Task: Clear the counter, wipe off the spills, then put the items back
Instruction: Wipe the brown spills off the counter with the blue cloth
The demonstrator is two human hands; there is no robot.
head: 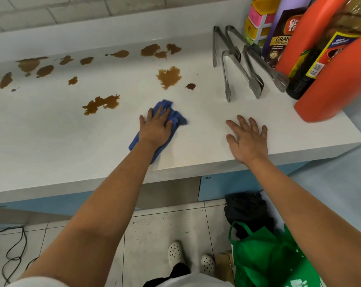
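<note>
With items grouped at the counter (196, 141) right end, we judge clearing done and wiping just begun: our left hand (155, 129) presses the cloth (175, 116) flat near the front edge, our right hand (248, 137) rests released, and spills (169, 76) remain behind.

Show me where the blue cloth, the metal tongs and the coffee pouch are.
blue cloth (176, 117), head view, bunched part beside the fingers.
metal tongs (240, 69), head view, arm of the middle pair.
coffee pouch (282, 44), head view, front label.
</note>
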